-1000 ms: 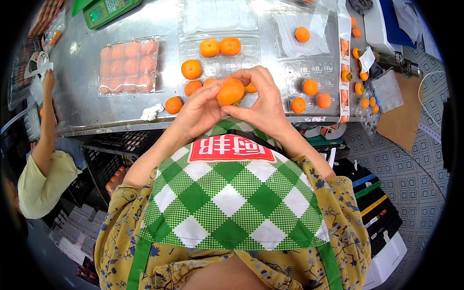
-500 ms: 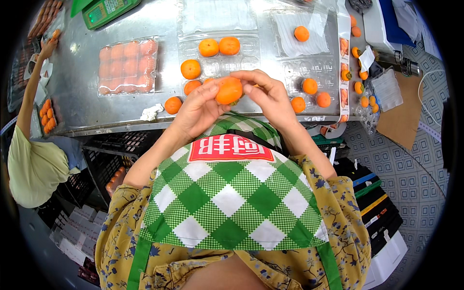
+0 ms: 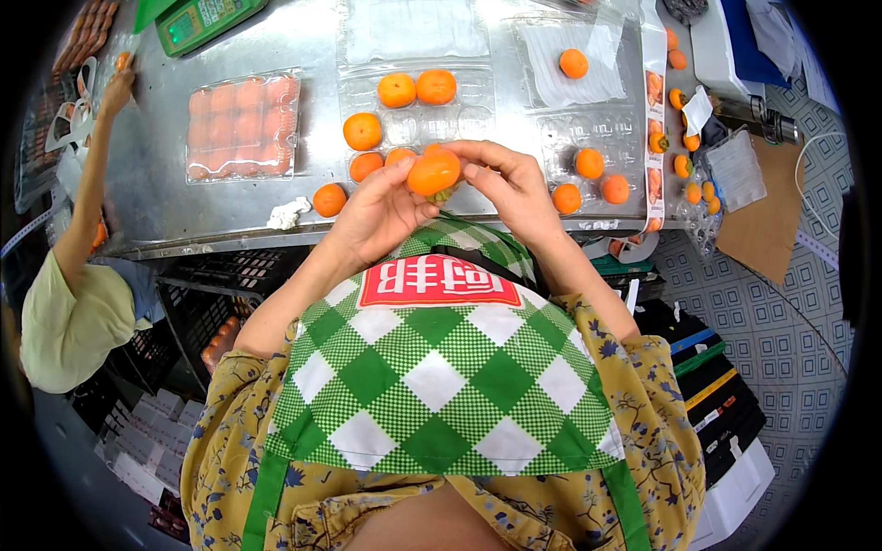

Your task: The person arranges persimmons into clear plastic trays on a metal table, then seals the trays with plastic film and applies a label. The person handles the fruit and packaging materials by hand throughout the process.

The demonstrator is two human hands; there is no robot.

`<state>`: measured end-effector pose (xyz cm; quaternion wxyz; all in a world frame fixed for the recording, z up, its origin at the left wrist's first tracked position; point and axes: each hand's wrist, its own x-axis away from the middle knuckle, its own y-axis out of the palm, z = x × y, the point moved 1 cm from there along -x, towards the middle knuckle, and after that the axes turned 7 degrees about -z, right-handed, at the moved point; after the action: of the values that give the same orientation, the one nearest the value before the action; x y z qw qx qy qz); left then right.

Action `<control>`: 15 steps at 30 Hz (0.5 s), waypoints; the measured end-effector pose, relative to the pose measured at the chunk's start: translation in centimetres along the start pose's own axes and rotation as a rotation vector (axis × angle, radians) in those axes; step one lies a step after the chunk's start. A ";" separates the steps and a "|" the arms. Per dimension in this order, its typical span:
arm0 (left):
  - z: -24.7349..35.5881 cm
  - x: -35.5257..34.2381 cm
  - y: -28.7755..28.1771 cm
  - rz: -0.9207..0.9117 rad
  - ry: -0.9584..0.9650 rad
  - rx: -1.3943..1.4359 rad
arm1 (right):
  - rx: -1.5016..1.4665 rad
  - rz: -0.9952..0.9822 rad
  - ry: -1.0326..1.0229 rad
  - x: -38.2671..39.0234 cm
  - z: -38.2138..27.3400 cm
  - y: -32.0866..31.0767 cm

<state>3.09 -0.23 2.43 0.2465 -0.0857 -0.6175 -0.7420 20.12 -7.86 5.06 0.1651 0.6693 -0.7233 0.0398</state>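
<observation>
An orange persimmon (image 3: 434,173) is held up over the table's near edge, its green leafy calyx turned downward. My left hand (image 3: 369,213) is closed around its left side and underside. At its right side my right hand (image 3: 516,188) curls thumb and index finger against it; the other fingers are partly hidden. Just beyond my hands an open clear plastic tray (image 3: 473,118) holds several persimmons (image 3: 398,90) in some of its cups. Nearest my left wrist, a loose persimmon (image 3: 329,200) rests on the metal table (image 3: 241,216).
A closed clear pack (image 3: 243,127) of orange fruit lies to the left. Farther right is another tray (image 3: 551,147) with several persimmons. A green scale (image 3: 197,23) stands at the back. At far left a co-worker's arm (image 3: 87,197) reaches over the table. Black crates (image 3: 197,308) stand below.
The persimmon has tilted slightly between my fingers, so more of its green calyx shows below. The co-worker's hand at far left has moved right.
</observation>
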 end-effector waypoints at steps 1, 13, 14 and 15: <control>0.0 0.0 0.0 0.001 0.001 0.001 | 0.002 0.000 -0.005 0.0 0.0 0.0; -0.1 -0.2 1.3 0.091 0.261 -0.501 | 0.494 0.077 -0.270 -0.2 0.0 0.9; -0.1 -0.1 1.3 0.101 0.271 -0.560 | 0.566 0.089 -0.298 -0.3 0.0 0.9; 0.0 0.0 1.4 0.130 0.274 -0.596 | 0.638 0.101 -0.327 -0.5 0.1 0.8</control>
<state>3.77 -0.44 3.66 0.3383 -0.0925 -0.3277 -0.8773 19.30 -7.34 4.97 -0.1722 0.6479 -0.7236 0.1640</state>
